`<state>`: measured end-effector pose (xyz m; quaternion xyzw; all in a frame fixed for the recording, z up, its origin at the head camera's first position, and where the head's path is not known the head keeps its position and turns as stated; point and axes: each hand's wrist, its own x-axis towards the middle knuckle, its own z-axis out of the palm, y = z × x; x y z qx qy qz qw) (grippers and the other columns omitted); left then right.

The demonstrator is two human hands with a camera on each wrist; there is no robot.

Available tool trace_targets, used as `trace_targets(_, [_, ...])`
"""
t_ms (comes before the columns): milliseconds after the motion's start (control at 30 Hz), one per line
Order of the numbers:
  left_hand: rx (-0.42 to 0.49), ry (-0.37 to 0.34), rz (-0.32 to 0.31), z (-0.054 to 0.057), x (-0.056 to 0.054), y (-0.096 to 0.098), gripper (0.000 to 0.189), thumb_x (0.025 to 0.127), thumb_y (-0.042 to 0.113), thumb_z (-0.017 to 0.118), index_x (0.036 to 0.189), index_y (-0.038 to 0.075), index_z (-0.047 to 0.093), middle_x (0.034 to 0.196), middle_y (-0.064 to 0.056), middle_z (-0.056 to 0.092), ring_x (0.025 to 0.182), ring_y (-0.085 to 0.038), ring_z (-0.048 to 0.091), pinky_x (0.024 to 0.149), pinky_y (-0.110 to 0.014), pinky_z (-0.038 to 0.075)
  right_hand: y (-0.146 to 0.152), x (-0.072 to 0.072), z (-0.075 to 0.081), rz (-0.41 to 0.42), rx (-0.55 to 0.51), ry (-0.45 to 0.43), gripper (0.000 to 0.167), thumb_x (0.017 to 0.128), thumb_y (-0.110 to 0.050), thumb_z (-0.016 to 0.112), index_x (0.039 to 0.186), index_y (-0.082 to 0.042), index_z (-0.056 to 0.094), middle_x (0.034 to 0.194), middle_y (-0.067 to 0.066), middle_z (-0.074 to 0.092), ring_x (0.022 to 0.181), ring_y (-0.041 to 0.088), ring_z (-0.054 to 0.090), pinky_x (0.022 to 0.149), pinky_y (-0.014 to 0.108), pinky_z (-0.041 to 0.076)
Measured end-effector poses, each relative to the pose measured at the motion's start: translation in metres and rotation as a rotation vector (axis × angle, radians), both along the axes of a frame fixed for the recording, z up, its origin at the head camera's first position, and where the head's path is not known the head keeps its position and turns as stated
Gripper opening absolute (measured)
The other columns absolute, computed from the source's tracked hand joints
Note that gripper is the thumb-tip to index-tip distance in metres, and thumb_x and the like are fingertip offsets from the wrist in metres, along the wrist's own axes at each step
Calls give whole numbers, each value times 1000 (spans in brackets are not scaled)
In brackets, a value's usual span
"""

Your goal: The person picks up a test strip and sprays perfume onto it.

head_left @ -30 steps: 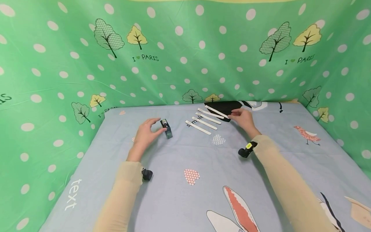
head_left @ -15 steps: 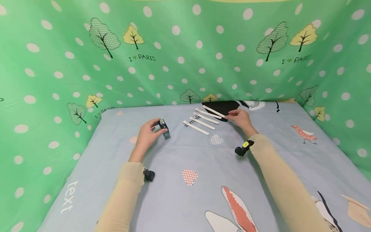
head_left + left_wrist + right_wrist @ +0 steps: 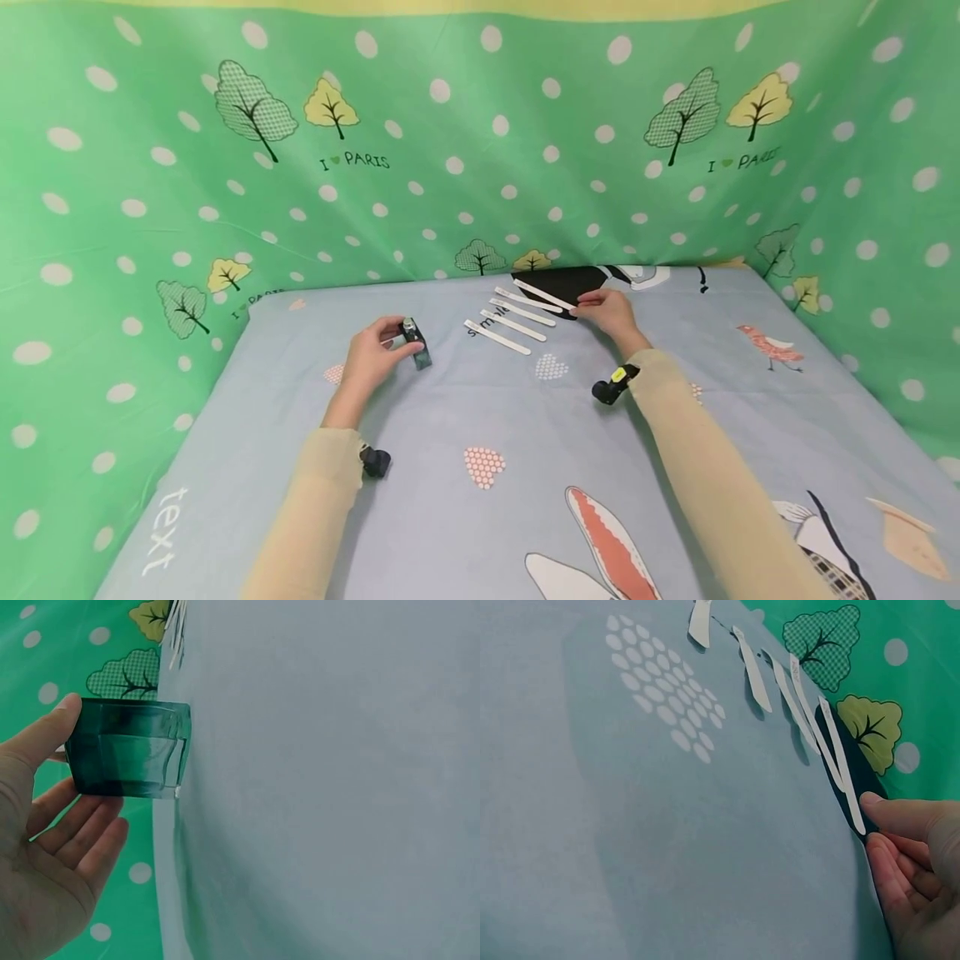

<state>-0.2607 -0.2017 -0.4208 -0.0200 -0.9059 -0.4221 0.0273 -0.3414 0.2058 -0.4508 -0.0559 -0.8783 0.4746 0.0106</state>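
Note:
In the head view, my left hand [image 3: 371, 355] grips a small green glass perfume bottle [image 3: 423, 358] between thumb and fingers. The left wrist view gives its clear-edged glass body [image 3: 135, 754] from the side, close to the cloth; whether it is lifted cannot be told. Several narrow white paper test strips [image 3: 498, 337] lie fanned out to its right. At the near end of the farthest strip [image 3: 843, 761] is my right hand [image 3: 611, 317]. Its thumb and fingertips meet around that rounded end; the frames do not settle whether they pinch it or only touch it.
A blue-grey printed cloth [image 3: 420, 533] covers the table. Green dotted fabric [image 3: 517, 200] hangs behind the table and along both sides. The black patch under the farthest strips is part of the cloth's print.
My left hand's fingers have closed in around the perfume bottle, which stays in place beside the strips. The right hand and strips keep their positions. The head view has shifted slightly.

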Motion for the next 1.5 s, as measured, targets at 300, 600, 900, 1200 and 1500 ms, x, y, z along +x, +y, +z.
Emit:
trace_targets(300, [8, 4, -1, -4, -2, -2, 71, 84, 36, 80, 142, 6, 51, 137, -20, 60, 131, -35, 55, 111, -42, 46, 0, -5, -2, 21, 51, -1, 37, 84, -19, 80, 115, 0, 70, 111, 21, 72, 92, 21, 65, 90, 32, 49])
trace_targets(600, [30, -11, 0, -3, -2, -1, 71, 84, 36, 80, 142, 6, 52, 138, -20, 59, 131, -34, 55, 110, -41, 47, 0, -8, -2, 34, 103, -29, 31, 84, -12, 79, 111, 0, 71, 104, 18, 74, 77, 9, 63, 86, 30, 49])
trace_targets(900, [39, -17, 8, -4, 0, 0, 69, 85, 33, 80, 142, 6, 52, 138, -20, 59, 131, -34, 55, 110, -41, 47, 1, -12, -2, 42, 135, -53, 28, 83, -10, 79, 108, -1, 72, 94, 12, 74, 71, 6, 58, 73, 22, 44])
trace_targets(1200, [52, -15, 18, -4, -2, -1, 68, 86, 33, 79, 143, 6, 51, 141, -20, 57, 133, -34, 54, 112, -41, 46, -3, -17, 3, 52, 186, -44, 25, 84, -12, 78, 106, -2, 75, 89, 10, 73, 77, 13, 59, 74, 24, 42])
trace_targets(1500, [55, -21, 13, -3, -6, -1, 70, 86, 34, 79, 143, 6, 51, 141, -20, 57, 133, -34, 54, 112, -41, 45, -7, -16, 7, 41, 250, -41, 21, 86, -16, 77, 102, -2, 76, 96, 13, 72, 90, 25, 60, 75, 29, 44])
